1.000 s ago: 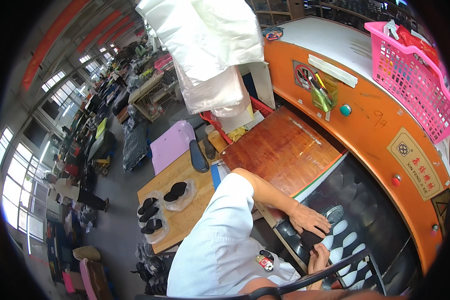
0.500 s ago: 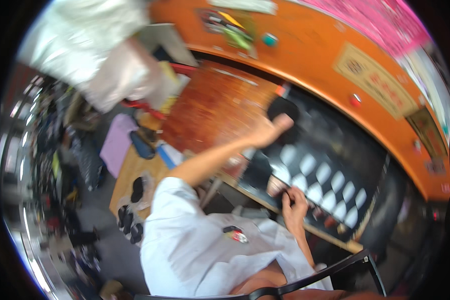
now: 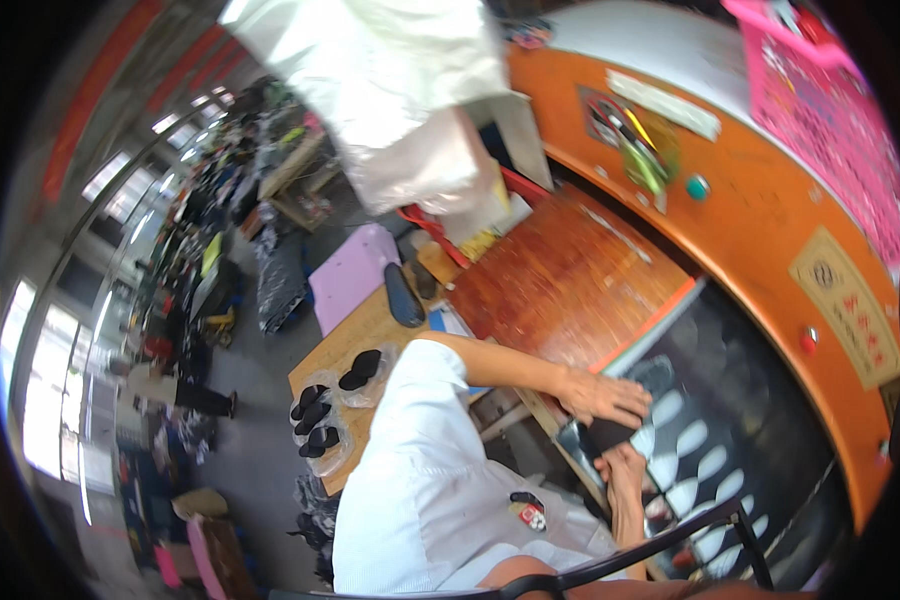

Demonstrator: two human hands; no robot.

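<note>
My left hand (image 3: pixel 602 397) lies flat, fingers stretched out, on a dark, flat insole-like piece (image 3: pixel 607 436) at the near left edge of the black work surface (image 3: pixel 745 370). Just below it, my right hand (image 3: pixel 623 472) has its fingers bent and closed at the near end of that piece. Much of the piece is hidden under both hands. White insole-shaped pieces (image 3: pixel 713 461) lie in rows beside my hands on the black surface.
A reddish-brown wooden board (image 3: pixel 560 285) adjoins the black surface. Black pieces in clear plastic (image 3: pixel 362 370) lie on a wooden table (image 3: pixel 355 330) at left. An orange ledge (image 3: pixel 750 215) with a pink basket (image 3: pixel 820 120) runs behind. A person (image 3: pixel 175 388) stands far left.
The view has swung left. My left hand, earlier reaching over a black piece at the far side, has come back next to my right hand and now lies flat on the dark piece.
</note>
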